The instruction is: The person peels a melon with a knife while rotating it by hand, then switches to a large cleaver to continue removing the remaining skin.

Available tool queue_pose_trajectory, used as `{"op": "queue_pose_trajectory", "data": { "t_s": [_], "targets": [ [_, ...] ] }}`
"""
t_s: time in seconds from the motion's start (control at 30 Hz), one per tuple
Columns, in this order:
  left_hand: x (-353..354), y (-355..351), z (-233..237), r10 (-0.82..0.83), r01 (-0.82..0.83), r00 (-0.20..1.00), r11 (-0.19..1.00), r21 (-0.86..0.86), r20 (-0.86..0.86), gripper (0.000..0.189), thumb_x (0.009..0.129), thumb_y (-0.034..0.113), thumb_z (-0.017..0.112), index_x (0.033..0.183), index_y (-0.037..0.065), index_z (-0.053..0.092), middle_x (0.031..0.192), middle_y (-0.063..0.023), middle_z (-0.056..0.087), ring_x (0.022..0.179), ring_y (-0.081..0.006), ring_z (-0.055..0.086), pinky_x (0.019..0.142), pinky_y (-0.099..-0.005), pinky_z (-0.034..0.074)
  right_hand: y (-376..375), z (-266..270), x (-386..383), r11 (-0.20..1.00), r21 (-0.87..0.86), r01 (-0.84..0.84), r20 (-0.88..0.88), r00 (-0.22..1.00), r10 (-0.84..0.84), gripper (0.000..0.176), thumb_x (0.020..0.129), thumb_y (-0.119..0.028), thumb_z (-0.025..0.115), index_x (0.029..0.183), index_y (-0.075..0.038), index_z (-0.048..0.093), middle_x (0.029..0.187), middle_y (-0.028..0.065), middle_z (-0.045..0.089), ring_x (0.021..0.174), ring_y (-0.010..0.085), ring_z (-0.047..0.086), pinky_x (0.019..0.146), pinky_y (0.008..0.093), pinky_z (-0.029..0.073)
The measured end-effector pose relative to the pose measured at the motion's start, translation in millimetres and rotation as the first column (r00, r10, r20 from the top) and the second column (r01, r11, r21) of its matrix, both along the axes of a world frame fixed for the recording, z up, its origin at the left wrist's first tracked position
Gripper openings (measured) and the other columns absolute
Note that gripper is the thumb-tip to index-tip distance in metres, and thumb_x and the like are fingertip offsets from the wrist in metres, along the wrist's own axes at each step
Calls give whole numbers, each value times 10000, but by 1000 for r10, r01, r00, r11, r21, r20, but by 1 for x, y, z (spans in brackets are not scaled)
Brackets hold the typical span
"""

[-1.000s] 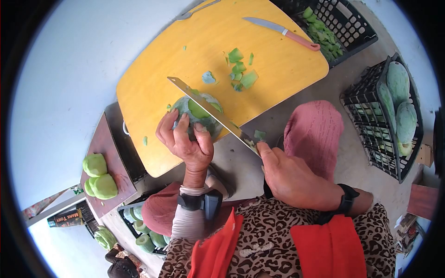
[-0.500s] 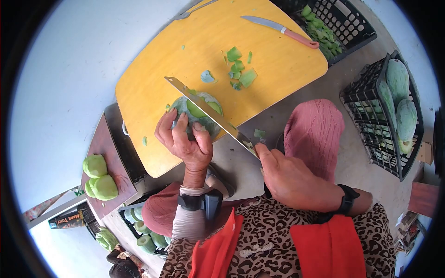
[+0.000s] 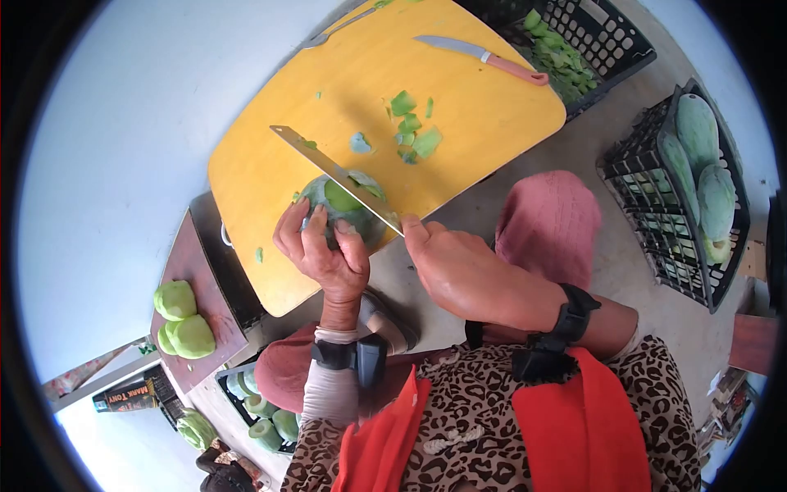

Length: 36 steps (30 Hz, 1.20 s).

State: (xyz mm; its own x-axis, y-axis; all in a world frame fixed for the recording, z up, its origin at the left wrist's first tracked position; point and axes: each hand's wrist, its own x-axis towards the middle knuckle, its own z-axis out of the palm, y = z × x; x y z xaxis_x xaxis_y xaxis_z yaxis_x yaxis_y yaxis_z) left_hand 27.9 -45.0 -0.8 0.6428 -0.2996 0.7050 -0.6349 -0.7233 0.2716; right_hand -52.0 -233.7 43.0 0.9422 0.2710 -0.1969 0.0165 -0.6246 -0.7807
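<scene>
A partly peeled green gourd rests at the near edge of the yellow table. My left hand grips its near left side with curled fingers. My right hand is wrapped round the handle end of a large knife, whose blade lies across the gourd's top over a pale green peeled patch. The handle is hidden in my fingers. Beyond the gourd lie green peel pieces and a greyish piece of rind.
A pink-handled knife and a metal tool lie on the table. A black crate holds peelings; another crate at right holds whole gourds. Peeled gourds sit on a brown board at left.
The large knife and my right hand have moved left and a little up, with the blade further across the gourd. My left hand stays on the gourd. The view has shifted slightly.
</scene>
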Motion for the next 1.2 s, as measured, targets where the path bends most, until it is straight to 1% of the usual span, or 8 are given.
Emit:
{"op": "queue_pose_trajectory", "data": {
  "t_s": [0.17, 0.27, 0.37, 0.57, 0.97, 1.07, 1.17, 1.2],
  "targets": [
    [0, 0, -1, 8, -8, 1000, 1000, -7, 5, 258, 827, 47, 561, 1080, 1, 574, 1169, -208, 526, 1082, -365, 509, 956, -479, 418, -10, 8, -15, 996, 89, 17, -36, 999, -14, 274, 874, 4, 505, 1115, 97, 412, 852, 274, 614, 774, 471, 622, 661, 533, 495],
    [-1, -1, 0, 0, 0, 1000, 1000, -18, 2, 255, 824, 46, 562, 1073, -2, 576, 1164, -208, 530, 1079, -363, 507, 959, -475, 415, -8, 12, -9, 995, 95, 6, -210, 978, 14, 238, 871, 6, 498, 1075, 104, 425, 824, 281, 613, 789, 467, 625, 671, 529, 491],
    [1, 0, -2, 10, -10, 1000, 1000, -7, 15, 254, 819, 50, 564, 1067, -3, 576, 1159, -209, 533, 1071, -364, 504, 955, -474, 412, 1, -10, 10, 993, 116, 12, -51, 999, -7, 197, 773, 62, 553, 948, 117, 480, 802, 298, 633, 788, 469, 653, 663, 521, 517],
    [2, -2, -4, 26, -25, 999, 999, -29, 43, 290, 759, 75, 597, 1040, 7, 587, 1144, -195, 549, 1044, -383, 498, 935, -499, 397, 10, -10, 15, 996, 65, 68, -8, 998, -68, 200, 816, 41, 532, 994, 117, 478, 844, 302, 632, 817, 470, 648, 697, 513, 514],
    [15, 4, -1, 104, -102, 994, 994, -50, 43, 217, 831, 109, 608, 1018, 0, 590, 1135, -220, 552, 1062, -399, 496, 945, -490, 396, 11, -11, -31, 988, 2, 155, -94, 984, -154, 239, 807, 27, 548, 1025, 125, 540, 938, 321, 664, 924, 440, 680, 773, 491, 554],
    [15, 10, 4, 58, -60, 998, 997, -40, -40, 297, 861, 164, 638, 1091, -8, 561, 1162, -225, 537, 1087, -406, 484, 963, -502, 383, -4, -21, -27, 989, 6, 146, -69, 987, -145, 236, 800, 26, 558, 1014, 126, 549, 938, 322, 667, 927, 438, 679, 780, 491, 553],
    [11, 2, 12, 159, -159, 986, 987, 1, -41, 448, 874, 252, 678, 1190, -17, 511, 1185, -234, 519, 1113, -411, 477, 980, -511, 370, -17, -20, -24, 970, -14, 242, -24, 970, -242, 215, 797, 21, 571, 987, 122, 561, 927, 317, 668, 912, 446, 677, 778, 496, 552],
    [12, 0, 11, 289, -286, 956, 956, 63, -51, 622, 835, 340, 734, 1250, -38, 465, 1188, -256, 502, 1120, -425, 476, 982, -521, 372, -20, -18, -25, 969, 34, 245, 7, 969, -245, 219, 857, -35, 538, 1007, 120, 504, 890, 329, 645, 874, 487, 645, 768, 531, 516]
  ]
}}
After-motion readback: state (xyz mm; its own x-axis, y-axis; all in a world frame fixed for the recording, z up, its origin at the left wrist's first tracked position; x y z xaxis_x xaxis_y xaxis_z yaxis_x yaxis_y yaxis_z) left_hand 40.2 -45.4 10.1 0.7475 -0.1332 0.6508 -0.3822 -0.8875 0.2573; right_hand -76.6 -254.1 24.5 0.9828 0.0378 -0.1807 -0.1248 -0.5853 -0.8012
